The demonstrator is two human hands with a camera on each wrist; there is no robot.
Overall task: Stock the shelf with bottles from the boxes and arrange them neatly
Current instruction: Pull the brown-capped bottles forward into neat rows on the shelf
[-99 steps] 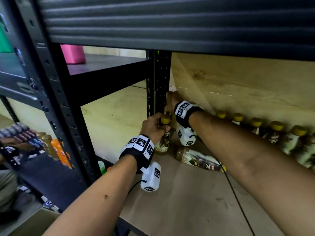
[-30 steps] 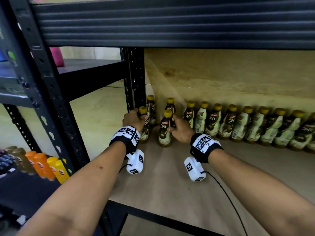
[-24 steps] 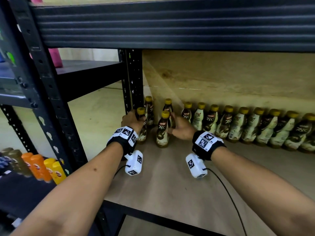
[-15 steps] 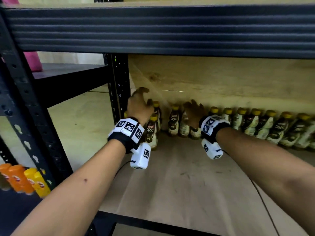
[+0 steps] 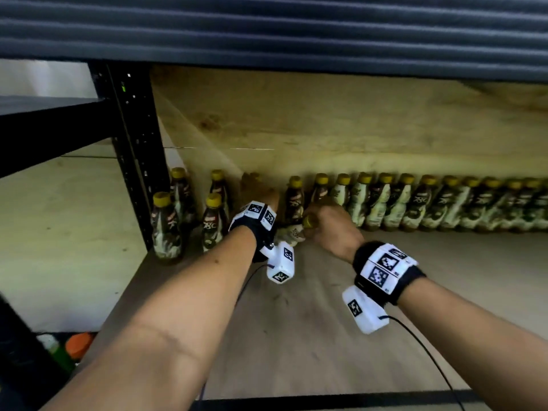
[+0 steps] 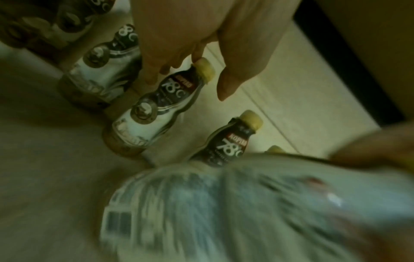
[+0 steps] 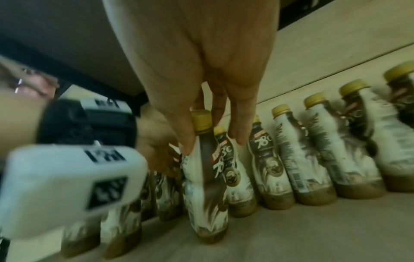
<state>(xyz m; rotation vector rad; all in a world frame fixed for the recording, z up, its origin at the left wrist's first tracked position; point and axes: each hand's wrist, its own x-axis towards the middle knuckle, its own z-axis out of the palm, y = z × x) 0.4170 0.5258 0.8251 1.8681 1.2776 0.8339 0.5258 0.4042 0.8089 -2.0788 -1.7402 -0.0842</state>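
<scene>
Brown-and-white coffee bottles with gold caps stand in a long row [image 5: 415, 203] along the back of the wooden shelf [image 5: 326, 336]. Two more bottles [image 5: 164, 226] stand in front at the left post. My right hand [image 5: 314, 221] pinches one bottle [image 7: 206, 177] by its cap and neck, holding it upright just in front of the row. My left hand [image 5: 255, 188] reaches to the back row; in the left wrist view its fingers [image 6: 154, 74] and thumb are spread around a back-row bottle's cap [image 6: 205, 70], one fingertip touching it. The held bottle [image 6: 224, 203] is a blur there.
A black steel post [image 5: 133, 161] bounds the shelf on the left. The ribbed beam [image 5: 267, 31] of the shelf above hangs low overhead. Orange and green caps [image 5: 77, 345] show on a lower level at bottom left. Bare wood lies in front of the rows.
Half a second ago both hands were open at the back row. The right hand now pinches a bottle's cap in front of the row. The left hand has shifted right along the back row.
</scene>
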